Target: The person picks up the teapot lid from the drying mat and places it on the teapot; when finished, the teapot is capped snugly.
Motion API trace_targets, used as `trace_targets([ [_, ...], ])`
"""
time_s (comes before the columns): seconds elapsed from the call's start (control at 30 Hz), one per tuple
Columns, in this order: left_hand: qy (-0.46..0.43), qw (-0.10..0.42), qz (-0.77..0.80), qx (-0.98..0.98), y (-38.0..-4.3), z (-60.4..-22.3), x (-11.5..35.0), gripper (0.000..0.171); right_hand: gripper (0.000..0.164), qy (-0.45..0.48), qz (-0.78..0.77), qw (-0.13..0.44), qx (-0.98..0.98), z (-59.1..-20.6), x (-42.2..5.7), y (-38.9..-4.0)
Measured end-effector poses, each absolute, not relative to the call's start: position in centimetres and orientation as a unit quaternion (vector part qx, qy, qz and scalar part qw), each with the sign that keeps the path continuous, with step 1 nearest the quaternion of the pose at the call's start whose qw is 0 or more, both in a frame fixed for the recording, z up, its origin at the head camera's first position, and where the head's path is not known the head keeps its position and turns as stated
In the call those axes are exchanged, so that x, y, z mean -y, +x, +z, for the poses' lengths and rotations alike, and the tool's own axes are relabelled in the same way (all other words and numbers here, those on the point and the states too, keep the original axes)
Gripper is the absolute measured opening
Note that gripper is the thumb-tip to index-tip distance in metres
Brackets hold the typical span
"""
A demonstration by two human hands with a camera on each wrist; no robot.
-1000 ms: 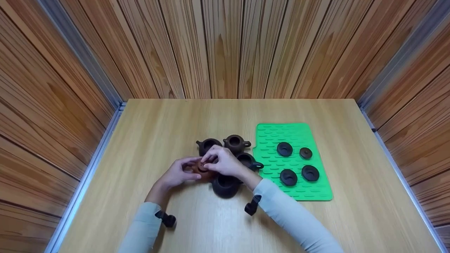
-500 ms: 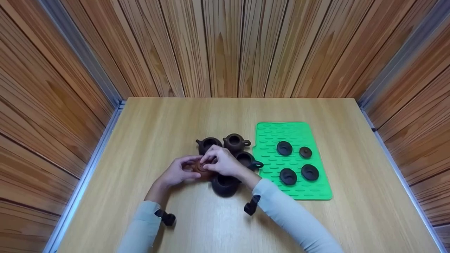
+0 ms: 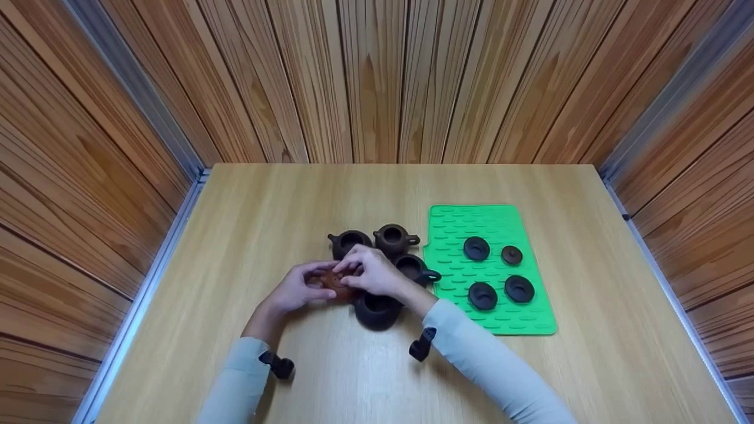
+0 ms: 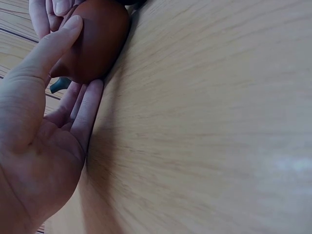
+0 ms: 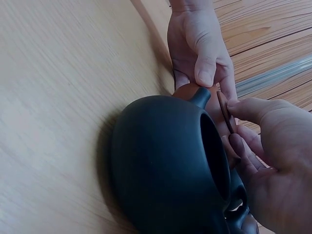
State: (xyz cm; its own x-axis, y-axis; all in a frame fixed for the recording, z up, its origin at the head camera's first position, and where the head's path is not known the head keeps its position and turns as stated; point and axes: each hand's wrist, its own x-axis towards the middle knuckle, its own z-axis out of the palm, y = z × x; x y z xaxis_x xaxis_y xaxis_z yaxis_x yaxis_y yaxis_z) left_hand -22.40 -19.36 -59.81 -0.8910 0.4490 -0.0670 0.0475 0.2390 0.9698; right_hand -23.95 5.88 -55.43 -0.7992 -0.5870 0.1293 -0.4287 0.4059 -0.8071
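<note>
My left hand (image 3: 297, 290) grips a small reddish-brown teapot (image 4: 105, 41) on the table, thumb on its near side and fingers around the far side. Over the teapot's top, my right hand (image 3: 374, 272) pinches a matching brown lid (image 5: 225, 111) between thumb and fingers. In the right wrist view the lid appears edge-on, close at the teapot's mouth. A dark, lidless teapot (image 5: 161, 161) stands just beside and partly hides the brown one there. My right hand also covers part of the brown teapot in the head view.
Behind the hands stand two more lidless dark teapots (image 3: 396, 238), and another teapot (image 3: 415, 268) sits under the right wrist. On the right, a green mat (image 3: 453, 221) carries several dark round lids (image 3: 483, 296). Wood-panelled walls (image 3: 377, 82) enclose the table.
Both hands stay almost in place around the brown teapot. The right fingers have shifted slightly at the lid.
</note>
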Motion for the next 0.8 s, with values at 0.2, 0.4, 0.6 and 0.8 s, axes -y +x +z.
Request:
trace_targets([
  [0.2, 0.166, 0.166, 0.592, -0.771, -22.4, -59.6, 19.3, 0.064, 0.022, -0.307, -0.451, 0.087, -0.834, -55.3, -6.0, -23.9],
  [0.4, 0.169, 0.163, 0.589, -0.774, -22.6, -59.3, 19.1, 0.063, 0.024, -0.302, -0.459, 0.099, -0.829, -55.0, -6.4, -23.8],
  [0.6, 0.173, 0.179, 0.580, -0.776, -22.7, -58.9, 19.4, 0.064, 0.027, -0.310, -0.462, 0.105, -0.824, -54.8, -6.7, -23.7],
  [0.8, 0.180, 0.204, 0.570, -0.775, -23.0, -58.1, 19.9, 0.064, 0.027, -0.324, -0.458, 0.099, -0.822, -54.6, -7.2, -23.5],
])
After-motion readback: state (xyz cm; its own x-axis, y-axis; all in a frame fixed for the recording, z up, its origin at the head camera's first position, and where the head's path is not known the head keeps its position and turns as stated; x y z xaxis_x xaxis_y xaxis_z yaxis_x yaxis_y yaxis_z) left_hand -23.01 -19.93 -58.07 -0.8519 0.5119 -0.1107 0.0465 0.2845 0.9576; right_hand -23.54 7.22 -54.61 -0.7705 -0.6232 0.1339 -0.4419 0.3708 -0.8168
